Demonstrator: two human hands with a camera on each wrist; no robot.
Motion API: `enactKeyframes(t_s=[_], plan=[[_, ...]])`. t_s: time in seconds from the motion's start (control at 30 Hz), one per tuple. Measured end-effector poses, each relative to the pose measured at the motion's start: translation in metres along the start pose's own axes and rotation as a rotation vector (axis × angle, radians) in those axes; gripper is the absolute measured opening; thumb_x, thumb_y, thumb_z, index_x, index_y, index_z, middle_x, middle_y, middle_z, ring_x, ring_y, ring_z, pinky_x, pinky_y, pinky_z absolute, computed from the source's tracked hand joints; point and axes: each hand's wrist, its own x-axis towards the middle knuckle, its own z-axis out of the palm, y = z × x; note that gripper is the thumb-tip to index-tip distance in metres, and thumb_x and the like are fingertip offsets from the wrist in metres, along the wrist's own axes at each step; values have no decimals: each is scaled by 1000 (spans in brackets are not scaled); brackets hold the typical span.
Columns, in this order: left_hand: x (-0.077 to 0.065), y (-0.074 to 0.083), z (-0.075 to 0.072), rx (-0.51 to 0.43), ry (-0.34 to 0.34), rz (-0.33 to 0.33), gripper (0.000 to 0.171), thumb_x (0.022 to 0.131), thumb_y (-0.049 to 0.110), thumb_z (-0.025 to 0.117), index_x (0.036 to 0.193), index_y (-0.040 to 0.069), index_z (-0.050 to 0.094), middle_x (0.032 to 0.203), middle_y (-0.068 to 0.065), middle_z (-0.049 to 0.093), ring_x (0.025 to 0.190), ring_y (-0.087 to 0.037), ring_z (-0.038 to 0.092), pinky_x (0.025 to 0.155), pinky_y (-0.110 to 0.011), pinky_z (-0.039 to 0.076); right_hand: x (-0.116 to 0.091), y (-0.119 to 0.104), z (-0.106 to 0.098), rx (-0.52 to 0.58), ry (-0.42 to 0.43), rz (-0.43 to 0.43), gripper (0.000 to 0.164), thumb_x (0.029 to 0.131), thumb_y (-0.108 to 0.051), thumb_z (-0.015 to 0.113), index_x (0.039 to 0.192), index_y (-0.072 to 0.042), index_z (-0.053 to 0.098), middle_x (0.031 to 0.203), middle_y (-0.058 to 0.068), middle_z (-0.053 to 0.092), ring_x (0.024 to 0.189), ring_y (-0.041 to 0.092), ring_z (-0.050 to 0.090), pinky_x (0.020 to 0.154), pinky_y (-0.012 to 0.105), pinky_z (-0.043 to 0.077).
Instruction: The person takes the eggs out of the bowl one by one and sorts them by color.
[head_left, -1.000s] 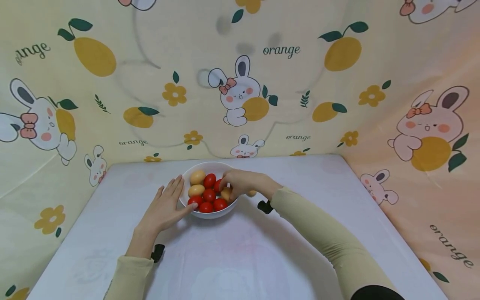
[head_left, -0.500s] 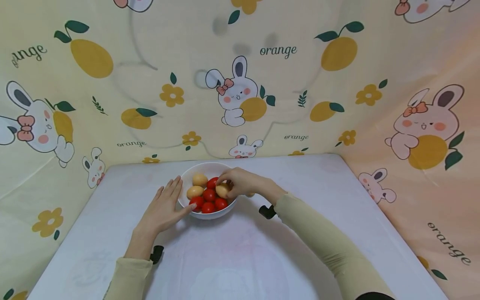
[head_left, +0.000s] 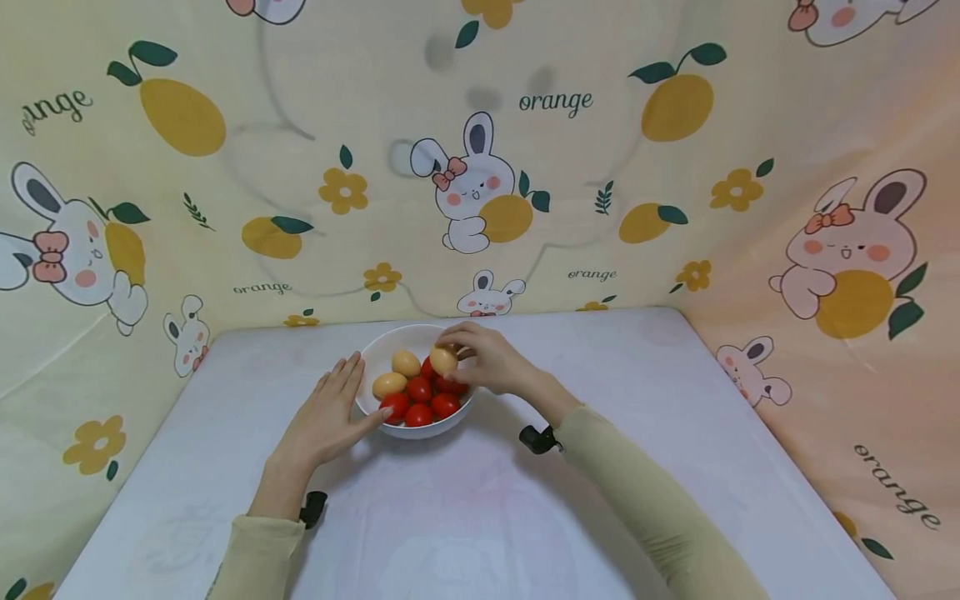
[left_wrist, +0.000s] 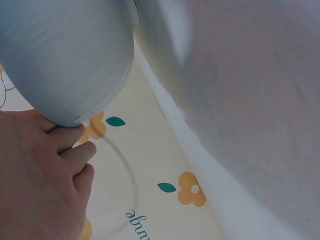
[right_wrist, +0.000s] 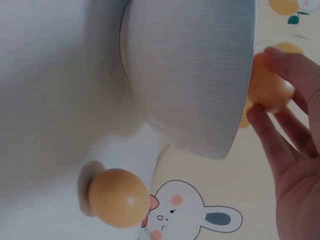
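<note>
"White table (head_left: 480,517) first: what could go wrong there?"

"Its smooth-looking top could let the bowl (head_left: 420,432) slide if anything knocked it."

"And the hands?"

"The left hand (head_left: 333,417) lies along the bowl's left side, fingers straight, thumb over the near-left rim; pressing hard there could tip it. The right hand (head_left: 487,362) pinches an egg (head_left: 443,361) between thumb and fingertips, over the bowl's right half."

"What threatens that egg?"

"The small hold on a smooth, rounded shell. Too loose, and it could drop; too tight, or bumped on the rim, and a real shell could crack. Whether it touches anything beneath cannot be told."

"Any others?"

"Two eggs (head_left: 388,384) lie at the bowl's left and far left. A loose egg (right_wrist: 120,197) rests on the table outside the bowl, where a brush from the right hand could set it rolling."

"And the tomatoes (head_left: 419,389)?"

"They crowd the bowl's near and right parts; a dropped egg could bruise one."
</note>
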Motion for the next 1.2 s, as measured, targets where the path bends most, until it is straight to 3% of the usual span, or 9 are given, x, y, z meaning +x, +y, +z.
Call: enactKeyframes(t_s=[0.2,0.6,0.9,1.2], plan=[[-1,2,0,4,-7,-4,102,98,68,52,161,-6,24,171,-21,20,157,-43,16,128,-57,15,-11,3,-2,12,194,-75,52,81,-1,88,128,3,68,135,16,62,108,28,70,91,26,60],[-1,5,-1,8,-15,-14,101,99,68,50,162,-6,24,171,-22,20,157,-43,16,128,-58,15,-39,23,-11,3,372,3,51,80,-5,90,127,0,69,134,13,63,106,28,71,90,33,62],[-1,3,1,3,-29,-29,103,98,71,50,162,-6,23,171,-22,19,158,-44,15,128,-58,15,-63,37,-16,42,415,122,51,82,-1,87,129,2,67,132,15,63,110,30,68,93,42,61],[0,3,0,13,-37,-37,104,98,72,49,162,-6,22,171,-22,19,158,-44,14,127,-59,15,-82,52,-26,0,356,254,48,87,-5,84,131,1,65,134,18,62,112,34,69,97,41,60]])
